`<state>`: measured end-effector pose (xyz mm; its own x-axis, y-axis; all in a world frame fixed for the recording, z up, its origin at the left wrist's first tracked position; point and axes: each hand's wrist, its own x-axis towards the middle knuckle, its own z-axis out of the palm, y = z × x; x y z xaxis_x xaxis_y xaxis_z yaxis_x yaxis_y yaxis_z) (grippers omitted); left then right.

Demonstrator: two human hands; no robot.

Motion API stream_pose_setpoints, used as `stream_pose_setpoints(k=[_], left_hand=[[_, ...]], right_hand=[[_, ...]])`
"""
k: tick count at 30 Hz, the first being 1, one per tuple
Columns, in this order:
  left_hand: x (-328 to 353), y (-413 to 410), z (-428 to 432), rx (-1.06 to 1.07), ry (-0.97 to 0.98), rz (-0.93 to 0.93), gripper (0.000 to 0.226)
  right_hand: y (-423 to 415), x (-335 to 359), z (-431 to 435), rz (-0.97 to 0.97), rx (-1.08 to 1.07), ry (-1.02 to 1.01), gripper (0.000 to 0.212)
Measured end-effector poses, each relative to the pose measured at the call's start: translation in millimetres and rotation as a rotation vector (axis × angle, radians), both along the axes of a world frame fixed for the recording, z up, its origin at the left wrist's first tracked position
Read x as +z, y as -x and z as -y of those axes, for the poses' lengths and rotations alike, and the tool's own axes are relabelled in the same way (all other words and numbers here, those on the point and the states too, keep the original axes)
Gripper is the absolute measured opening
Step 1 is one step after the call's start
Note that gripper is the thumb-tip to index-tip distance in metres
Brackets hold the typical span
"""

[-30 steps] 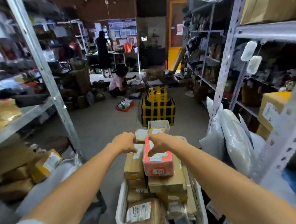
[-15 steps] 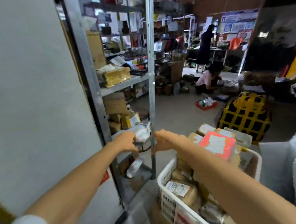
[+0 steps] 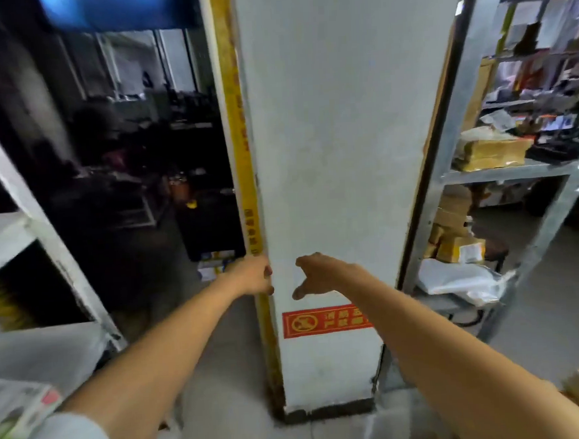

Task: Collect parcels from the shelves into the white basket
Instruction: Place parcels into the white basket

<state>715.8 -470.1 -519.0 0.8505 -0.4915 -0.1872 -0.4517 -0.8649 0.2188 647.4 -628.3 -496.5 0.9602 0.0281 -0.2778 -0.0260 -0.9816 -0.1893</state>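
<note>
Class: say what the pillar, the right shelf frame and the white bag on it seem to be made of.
Pillar: painted plaster or concrete, by its matt white, faintly mottled face and ragged foot.
Frame: probably galvanised steel, by its dull grey sheen and thin section.
Bag: likely thin plastic film, by its glossy, crumpled folds.

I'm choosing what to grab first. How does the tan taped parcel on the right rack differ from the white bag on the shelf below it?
The tan parcel is boxy and tape-wrapped; the white bag is limp and crumpled. The parcel lies on the higher shelf, the bag lower, beside stacked brown boxes. Both rest on the right rack.
</note>
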Motion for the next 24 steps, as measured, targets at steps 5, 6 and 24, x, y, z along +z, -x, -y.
stream_pose_setpoints(k=[5,6,24], left_hand=[[-2.6,15.3,-134.1,0.292,-0.067,0.039,0.032],[-3.9,20.4,-157.5,0.345,-0.063,0.044,0.035],[-56.0,100.4,-349.7,1.137,-0.044,-0.063,0.051]], right_hand=[[-26.6,3.7,-121.4,0.011,0.311,0.002,0.059],[-32.3,1.9,-144.3,0.010,0.375,0.006,0.058],[-114.1,-33.6,-388.8,-0.099,1.111,-0.002,0.055]])
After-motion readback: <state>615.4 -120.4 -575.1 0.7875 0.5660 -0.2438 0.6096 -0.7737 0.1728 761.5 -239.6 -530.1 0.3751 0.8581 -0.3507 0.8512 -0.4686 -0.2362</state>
